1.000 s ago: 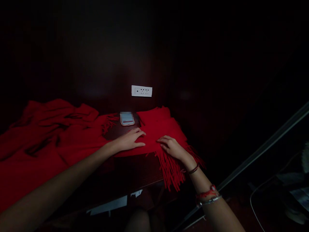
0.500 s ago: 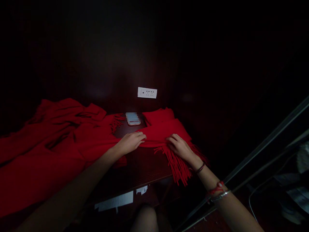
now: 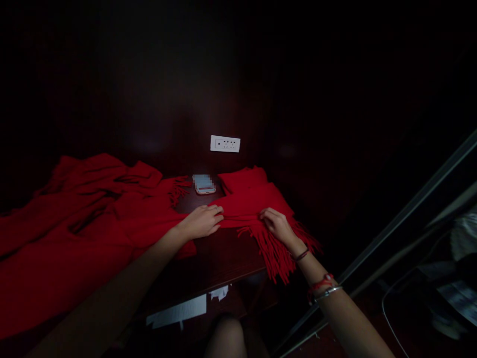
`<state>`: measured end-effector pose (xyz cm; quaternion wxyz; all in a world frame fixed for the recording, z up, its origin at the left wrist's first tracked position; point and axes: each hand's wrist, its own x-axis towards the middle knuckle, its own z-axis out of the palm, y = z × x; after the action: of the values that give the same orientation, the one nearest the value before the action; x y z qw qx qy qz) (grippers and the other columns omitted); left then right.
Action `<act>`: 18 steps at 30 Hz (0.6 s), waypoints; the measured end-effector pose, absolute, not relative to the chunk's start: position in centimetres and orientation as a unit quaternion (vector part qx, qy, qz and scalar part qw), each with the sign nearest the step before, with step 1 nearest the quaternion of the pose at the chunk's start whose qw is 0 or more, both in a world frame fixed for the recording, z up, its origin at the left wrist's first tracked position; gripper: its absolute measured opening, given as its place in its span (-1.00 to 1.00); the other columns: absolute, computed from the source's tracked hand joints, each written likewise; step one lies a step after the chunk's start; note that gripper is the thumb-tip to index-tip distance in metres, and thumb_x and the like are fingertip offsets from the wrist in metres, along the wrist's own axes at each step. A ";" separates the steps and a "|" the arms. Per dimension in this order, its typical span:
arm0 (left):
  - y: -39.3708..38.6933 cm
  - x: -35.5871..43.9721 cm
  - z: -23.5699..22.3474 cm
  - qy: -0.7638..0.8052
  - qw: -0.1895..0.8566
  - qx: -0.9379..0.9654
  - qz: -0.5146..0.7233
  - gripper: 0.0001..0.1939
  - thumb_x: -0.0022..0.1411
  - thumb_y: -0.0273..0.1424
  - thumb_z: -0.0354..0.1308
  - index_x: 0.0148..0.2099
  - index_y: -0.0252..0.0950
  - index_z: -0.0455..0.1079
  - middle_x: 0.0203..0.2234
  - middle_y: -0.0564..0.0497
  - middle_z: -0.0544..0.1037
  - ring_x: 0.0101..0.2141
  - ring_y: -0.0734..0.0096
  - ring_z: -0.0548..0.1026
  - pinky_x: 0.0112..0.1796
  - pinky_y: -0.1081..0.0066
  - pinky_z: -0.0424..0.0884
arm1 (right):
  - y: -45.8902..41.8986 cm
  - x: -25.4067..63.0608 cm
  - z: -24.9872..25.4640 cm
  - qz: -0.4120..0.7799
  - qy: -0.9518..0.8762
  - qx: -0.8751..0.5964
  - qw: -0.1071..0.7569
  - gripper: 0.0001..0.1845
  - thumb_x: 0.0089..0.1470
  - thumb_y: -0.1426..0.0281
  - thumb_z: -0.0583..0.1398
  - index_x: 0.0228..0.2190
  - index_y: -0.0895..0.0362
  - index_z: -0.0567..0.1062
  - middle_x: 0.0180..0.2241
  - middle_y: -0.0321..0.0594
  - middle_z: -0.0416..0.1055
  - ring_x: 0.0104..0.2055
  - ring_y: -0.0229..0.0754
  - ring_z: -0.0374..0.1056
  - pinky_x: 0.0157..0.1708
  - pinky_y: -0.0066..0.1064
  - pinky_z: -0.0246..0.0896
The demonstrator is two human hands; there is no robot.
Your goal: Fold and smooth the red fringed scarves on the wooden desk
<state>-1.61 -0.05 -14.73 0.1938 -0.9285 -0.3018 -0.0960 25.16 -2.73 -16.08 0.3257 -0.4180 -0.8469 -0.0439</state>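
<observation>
A red fringed scarf [image 3: 249, 198] lies in folds on the dark wooden desk [image 3: 231, 253], its tassels spreading toward the front right. My left hand [image 3: 203, 220], with a ring on one finger, is closed on the scarf's near edge. At the same edge, further right and just above the fringe, the fingers of my right hand [image 3: 276, 223] pinch the cloth. More red cloth [image 3: 122, 214] is heaped across the left of the desk, and a strip of it runs under my left hand.
Behind the scarf lies a phone [image 3: 204, 185], its screen blurred out. A white wall socket [image 3: 225, 143] is above it. Papers [image 3: 181, 311] show below the desk edge, and a knee [image 3: 225, 338] is beneath. A pale cable [image 3: 389, 318] hangs at the right.
My right hand has shifted slightly, its wrist and forearm swinging a little left. The left hand stays at nearly the same place on the scarf. The view has turned slightly.
</observation>
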 end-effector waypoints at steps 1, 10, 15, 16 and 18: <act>0.1 -1.6 -14.9 -0.310 0.193 -0.926 -0.096 -0.78 0.10 -0.30 -0.05 -0.23 -0.26 0.30 -0.22 -0.06 0.33 -0.23 0.30 0.31 -0.24 0.35 0.21 | -2.8 25.2 -16.2 -0.040 -0.850 -0.412 0.327 -0.76 0.00 0.54 -0.08 -0.40 0.18 0.37 -0.36 -0.17 0.32 -0.28 -0.29 0.22 -0.23 -0.45 0.11; 1.2 -2.4 -15.1 -0.334 0.189 -0.917 -0.106 -0.56 -0.06 -0.67 -0.10 -0.12 -0.19 0.22 -0.07 -0.05 0.24 -0.16 0.31 0.29 -0.23 0.37 0.23 | -3.5 25.3 -16.1 -0.046 -0.865 -0.399 0.301 -0.70 -0.07 0.49 0.03 -0.24 0.17 0.41 -0.24 -0.19 0.34 -0.19 -0.25 0.21 -0.12 -0.36 0.08; 2.4 -2.5 -14.3 -0.353 0.123 -0.915 -0.149 -0.77 0.00 -0.55 -0.15 -0.30 -0.27 0.26 -0.14 -0.02 0.28 -0.24 0.37 0.33 -0.25 0.41 0.26 | -3.1 25.3 -16.5 -0.075 -0.866 -0.379 0.317 -0.65 -0.11 0.57 0.03 -0.23 0.15 0.40 -0.26 -0.19 0.35 -0.20 -0.24 0.21 -0.13 -0.34 0.10; 2.8 -2.4 -14.0 -0.344 0.098 -0.920 -0.162 -0.81 0.00 -0.54 -0.15 -0.35 -0.29 0.26 -0.20 -0.02 0.32 -0.24 0.38 0.33 -0.22 0.42 0.25 | -3.0 25.3 -16.6 -0.081 -0.865 -0.378 0.320 -0.67 -0.09 0.56 0.03 -0.23 0.15 0.39 -0.26 -0.19 0.36 -0.20 -0.24 0.22 -0.14 -0.34 0.10; 3.4 -2.3 -13.2 -0.329 0.049 -0.925 -0.183 -0.84 -0.01 -0.53 -0.16 -0.43 -0.31 0.23 -0.34 0.00 0.37 -0.28 0.41 0.33 -0.20 0.44 0.23 | -2.9 25.4 -16.6 -0.095 -0.865 -0.376 0.318 -0.70 -0.06 0.53 0.05 -0.23 0.14 0.39 -0.27 -0.19 0.36 -0.20 -0.24 0.22 -0.14 -0.33 0.09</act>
<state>-2.27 3.39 -13.23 0.0488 -0.9254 -0.3286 -0.1827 25.37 -2.92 -16.56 0.3181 -0.3758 -0.8652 -0.0949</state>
